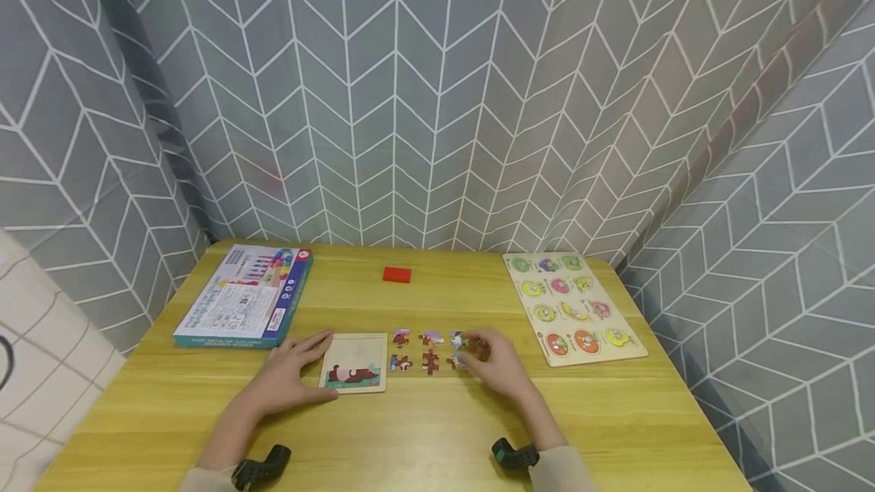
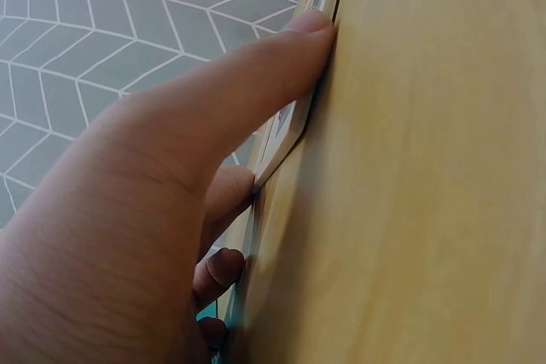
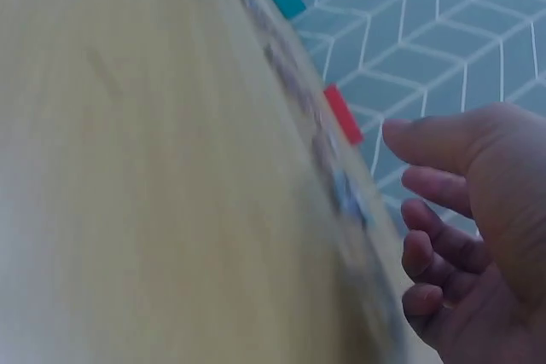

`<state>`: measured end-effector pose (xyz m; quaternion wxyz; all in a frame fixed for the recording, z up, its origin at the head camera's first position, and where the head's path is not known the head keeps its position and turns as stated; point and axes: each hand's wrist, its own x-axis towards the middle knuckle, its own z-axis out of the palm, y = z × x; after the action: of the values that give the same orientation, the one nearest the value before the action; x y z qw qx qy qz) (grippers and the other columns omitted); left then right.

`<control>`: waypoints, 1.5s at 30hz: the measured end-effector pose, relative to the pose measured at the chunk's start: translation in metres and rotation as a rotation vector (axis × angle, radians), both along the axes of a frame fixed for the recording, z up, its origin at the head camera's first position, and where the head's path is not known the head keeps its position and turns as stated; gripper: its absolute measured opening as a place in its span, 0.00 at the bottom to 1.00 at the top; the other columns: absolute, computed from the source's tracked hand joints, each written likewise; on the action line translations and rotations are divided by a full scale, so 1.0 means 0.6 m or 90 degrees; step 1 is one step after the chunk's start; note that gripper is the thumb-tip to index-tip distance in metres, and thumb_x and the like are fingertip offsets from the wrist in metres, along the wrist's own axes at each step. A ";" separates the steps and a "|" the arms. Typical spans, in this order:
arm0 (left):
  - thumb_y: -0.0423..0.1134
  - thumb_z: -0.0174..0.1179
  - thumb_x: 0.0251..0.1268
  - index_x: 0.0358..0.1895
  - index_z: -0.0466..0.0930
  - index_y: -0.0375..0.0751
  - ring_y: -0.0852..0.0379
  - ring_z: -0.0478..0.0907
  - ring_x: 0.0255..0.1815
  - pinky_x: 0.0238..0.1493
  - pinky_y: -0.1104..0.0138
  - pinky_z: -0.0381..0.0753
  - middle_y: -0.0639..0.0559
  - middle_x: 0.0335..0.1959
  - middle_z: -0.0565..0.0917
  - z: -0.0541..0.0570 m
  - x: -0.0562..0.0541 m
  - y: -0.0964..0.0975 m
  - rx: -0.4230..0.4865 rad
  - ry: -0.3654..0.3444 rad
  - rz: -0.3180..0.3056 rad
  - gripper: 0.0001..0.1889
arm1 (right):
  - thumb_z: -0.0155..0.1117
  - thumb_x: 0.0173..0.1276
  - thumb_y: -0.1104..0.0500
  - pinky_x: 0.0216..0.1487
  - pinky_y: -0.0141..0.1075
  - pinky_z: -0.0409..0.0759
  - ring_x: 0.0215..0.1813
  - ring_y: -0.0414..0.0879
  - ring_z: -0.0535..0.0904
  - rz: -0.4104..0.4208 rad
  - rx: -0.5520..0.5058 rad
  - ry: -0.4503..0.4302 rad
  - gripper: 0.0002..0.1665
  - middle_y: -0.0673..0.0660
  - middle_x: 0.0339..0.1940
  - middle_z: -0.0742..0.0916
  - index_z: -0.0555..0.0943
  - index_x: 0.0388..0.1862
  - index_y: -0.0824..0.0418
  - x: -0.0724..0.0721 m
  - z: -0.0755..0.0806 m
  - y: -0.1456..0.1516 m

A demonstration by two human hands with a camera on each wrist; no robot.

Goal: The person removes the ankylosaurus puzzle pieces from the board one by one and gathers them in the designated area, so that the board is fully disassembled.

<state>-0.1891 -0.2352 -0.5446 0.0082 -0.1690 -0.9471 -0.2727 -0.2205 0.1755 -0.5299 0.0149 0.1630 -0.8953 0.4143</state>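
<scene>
My left hand (image 1: 283, 376) holds a small square wooden puzzle board (image 1: 354, 336) by its edges, thumb along the near side and index finger at the far left corner. In the left wrist view, the thumb (image 2: 290, 57) lies against the rim of the board. A picture with a brown animal (image 1: 353, 375) fills the lower part of the board; its upper part is bare. Just to the right, several jigsaw pieces (image 1: 430, 361) lie in two rows. My right hand (image 1: 497, 361) hovers at the rightmost pieces, fingers loosely bent and nothing between them in the right wrist view.
A flat colouring-set box (image 1: 239, 298) lies at the left of the wooden table (image 1: 437, 431). Near the back edge is a small red block (image 1: 396, 274). A fruit peg puzzle board (image 1: 573, 308) lies on the right. Patterned curtains (image 1: 424, 97) hang behind.
</scene>
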 end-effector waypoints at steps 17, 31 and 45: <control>0.73 0.75 0.50 0.81 0.69 0.43 0.46 0.68 0.64 0.58 0.46 0.67 0.46 0.81 0.70 -0.001 0.001 0.000 -0.007 0.006 0.002 0.57 | 0.73 0.73 0.59 0.40 0.29 0.76 0.43 0.44 0.79 0.230 0.073 0.006 0.23 0.59 0.52 0.88 0.84 0.65 0.64 -0.022 0.066 -0.219; 0.72 0.75 0.51 0.80 0.70 0.44 0.50 0.69 0.61 0.54 0.53 0.66 0.48 0.81 0.71 -0.001 0.000 -0.001 -0.003 0.024 -0.002 0.56 | 0.65 0.80 0.59 0.41 0.22 0.77 0.36 0.29 0.79 0.333 0.173 0.016 0.18 0.49 0.41 0.89 0.85 0.65 0.61 -0.015 0.022 -0.302; 0.72 0.75 0.52 0.80 0.69 0.44 0.50 0.69 0.60 0.53 0.53 0.65 0.48 0.81 0.70 -0.001 0.001 -0.001 0.001 0.015 -0.007 0.56 | 0.64 0.80 0.60 0.41 0.23 0.73 0.37 0.30 0.72 0.324 0.199 0.024 0.16 0.49 0.47 0.86 0.88 0.62 0.55 -0.008 0.013 -0.302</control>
<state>-0.1887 -0.2361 -0.5450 0.0180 -0.1778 -0.9458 -0.2711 -0.2254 -0.0055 -0.5222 -0.0978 0.3901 -0.8783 0.2586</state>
